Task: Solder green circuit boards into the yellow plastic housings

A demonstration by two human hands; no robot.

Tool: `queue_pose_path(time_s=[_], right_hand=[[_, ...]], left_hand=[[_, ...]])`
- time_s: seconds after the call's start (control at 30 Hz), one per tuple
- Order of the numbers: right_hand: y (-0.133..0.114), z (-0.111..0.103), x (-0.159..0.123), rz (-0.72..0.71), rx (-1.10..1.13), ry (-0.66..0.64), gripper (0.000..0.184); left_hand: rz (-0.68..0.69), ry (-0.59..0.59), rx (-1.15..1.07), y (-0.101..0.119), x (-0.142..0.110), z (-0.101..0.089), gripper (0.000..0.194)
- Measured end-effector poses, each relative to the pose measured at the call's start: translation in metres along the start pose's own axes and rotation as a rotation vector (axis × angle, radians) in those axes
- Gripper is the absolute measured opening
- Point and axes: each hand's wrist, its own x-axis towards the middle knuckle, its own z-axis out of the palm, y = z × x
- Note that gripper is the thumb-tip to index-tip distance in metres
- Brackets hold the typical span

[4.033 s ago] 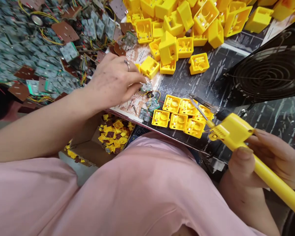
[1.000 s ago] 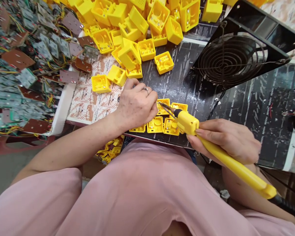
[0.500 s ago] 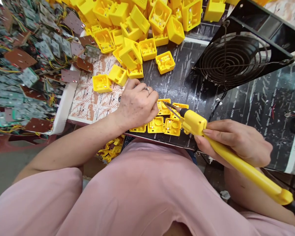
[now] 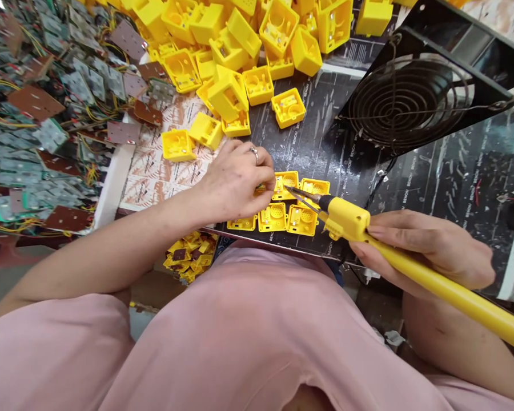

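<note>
My right hand [image 4: 428, 245] is wrapped round a yellow soldering iron [image 4: 346, 218] with a thin side guide by its tip. Its metal tip points left, over a small open yellow plastic casing [image 4: 286, 186] in the back row. To the left, my left hand [image 4: 244, 180], with a ring on one finger, has its fingers curled down on another yellow casing [image 4: 261, 189], mostly hidden beneath them. Closer to the table edge is a front row of casings, including one with a speaker grille [image 4: 272, 217] and one at the right end [image 4: 302, 220].
Many yellow casings [image 4: 227, 48] are heaped at the back. A black fan [image 4: 406, 108] stands at back right. On the left, a white-edged tray [image 4: 111, 188] bears piled circuit boards [image 4: 34, 105] with wires. Yellow parts [image 4: 191, 257] lie below the table edge.
My right hand and the soldering iron's handle have shifted right and slightly down, its tip staying near the same casing. The left hand's fingers have lifted and bent a little.
</note>
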Motion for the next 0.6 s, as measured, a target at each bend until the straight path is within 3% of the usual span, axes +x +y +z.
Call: queue_pose_path(time_s=[0.17,0.3,0.37,0.5,0.6], right_hand=[[-0.007,-0.008,0.018,-0.251,0.004,-0.134,0.011],[-0.008,-0.007,0.035,-0.350,0.007,-0.148,0.026],[-0.005,-0.005,0.042,-0.408,0.041,-0.151,0.025],[-0.003,-0.006,0.052,-0.450,0.050,-0.231,0.021],[-0.004,-0.011,0.053,-0.450,0.051,-0.234,0.018]], left_hand=[[0.011,-0.180,0.008,0.002,0.019,-0.010,0.017],[0.002,-0.272,-0.014,0.001,0.032,-0.014,0.014],[-0.044,-0.335,-0.031,0.003,0.039,-0.018,0.013],[-0.065,-0.501,0.073,0.011,0.051,-0.027,0.013],[-0.077,-0.549,0.145,0.014,0.056,-0.030,0.015]])
